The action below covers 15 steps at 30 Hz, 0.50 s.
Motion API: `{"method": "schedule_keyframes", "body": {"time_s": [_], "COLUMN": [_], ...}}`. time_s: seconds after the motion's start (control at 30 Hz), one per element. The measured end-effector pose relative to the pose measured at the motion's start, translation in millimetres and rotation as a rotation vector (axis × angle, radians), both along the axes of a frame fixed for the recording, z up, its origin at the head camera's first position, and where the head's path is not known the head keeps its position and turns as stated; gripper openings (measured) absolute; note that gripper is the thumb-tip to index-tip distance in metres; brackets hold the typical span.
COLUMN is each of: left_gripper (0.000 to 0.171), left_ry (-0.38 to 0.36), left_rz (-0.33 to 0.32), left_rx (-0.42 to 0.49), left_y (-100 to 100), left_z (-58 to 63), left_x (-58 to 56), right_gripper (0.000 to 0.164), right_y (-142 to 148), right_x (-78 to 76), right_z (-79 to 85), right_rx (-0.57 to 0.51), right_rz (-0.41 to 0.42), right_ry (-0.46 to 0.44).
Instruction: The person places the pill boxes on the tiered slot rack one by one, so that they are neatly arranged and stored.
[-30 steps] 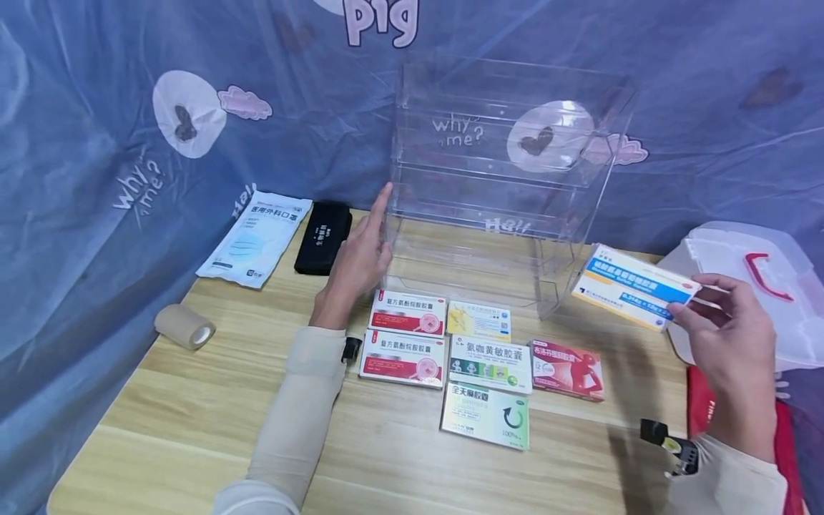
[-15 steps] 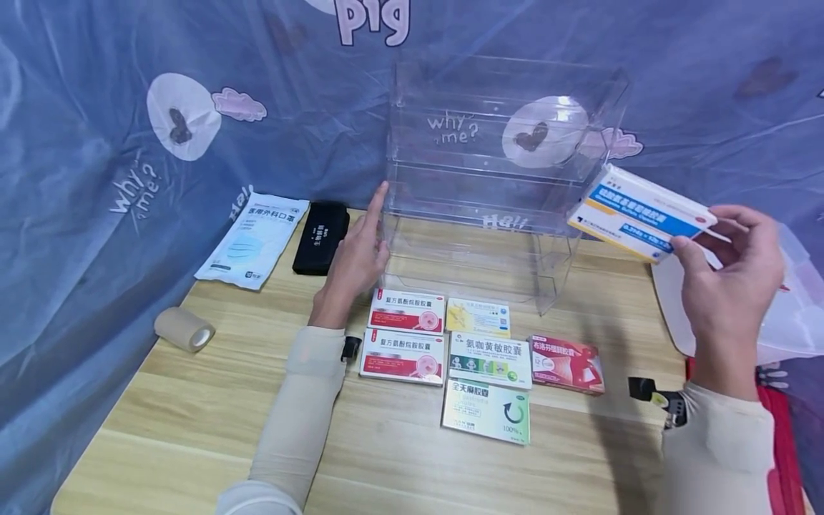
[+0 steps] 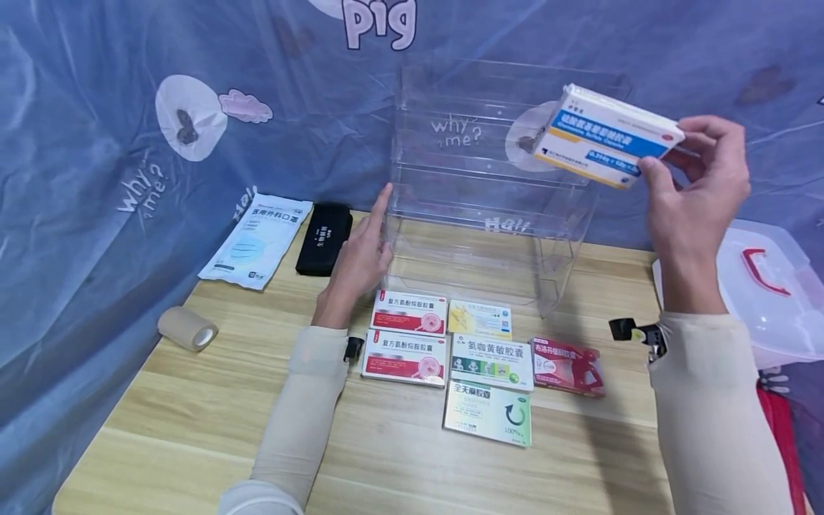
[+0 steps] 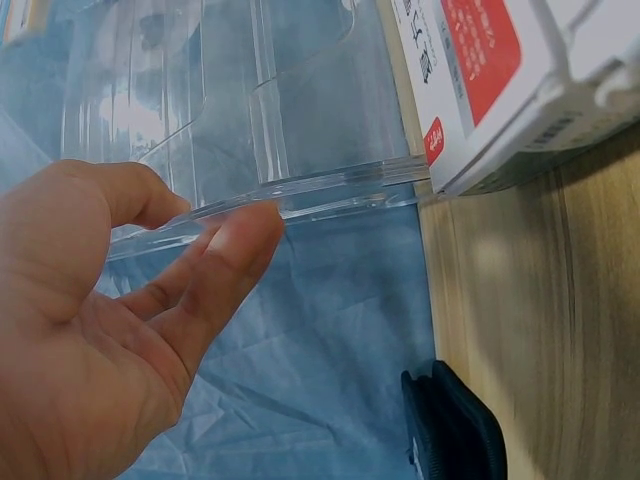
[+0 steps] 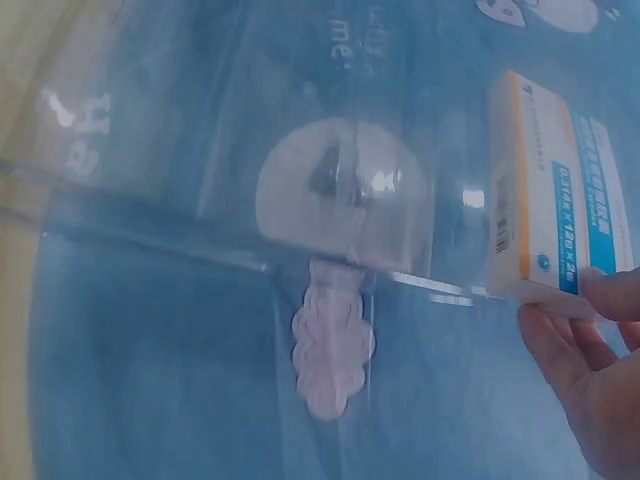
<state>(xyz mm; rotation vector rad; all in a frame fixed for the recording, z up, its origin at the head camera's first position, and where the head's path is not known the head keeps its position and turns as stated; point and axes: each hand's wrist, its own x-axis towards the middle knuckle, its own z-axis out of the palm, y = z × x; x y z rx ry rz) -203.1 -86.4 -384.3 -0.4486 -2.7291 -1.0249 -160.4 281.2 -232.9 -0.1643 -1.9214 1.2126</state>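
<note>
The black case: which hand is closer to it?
Left. The left hand is just beside the black case; the right hand is far to its right, holding a medicine box.

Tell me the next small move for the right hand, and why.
Probably ease the blue-and-white box in onto the clear rack: the right hand holds it raised near the rack's upper right, while the left hand touches the rack's left side.

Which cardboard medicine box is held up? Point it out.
The white cardboard box with blue and orange bands, pinched by the right hand; the other boxes lie on the wooden table.
</note>
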Motion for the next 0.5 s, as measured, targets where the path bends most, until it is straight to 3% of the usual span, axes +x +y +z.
{"method": "schedule_keyframes", "body": {"time_s": [0.23,0.5], "left_gripper": [0.104,0.102], "left_ry": [0.009,0.019], "left_rz": [0.001,-0.012], "left_rx": [0.001,0.001], "left_y": [-2,-2], "left_z": [0.2,-1.2], "left_x": [-0.4,-1.4], "right_gripper": [0.040,0.035], "right_y": [-22,-41], "right_x": [-36.1,-72.2], "right_z": [22.3,38.0], "right_rx": [-0.042,-0.012], "right_rz": [0.063,0.045], "right_ry": [-0.007,-0.001]}}
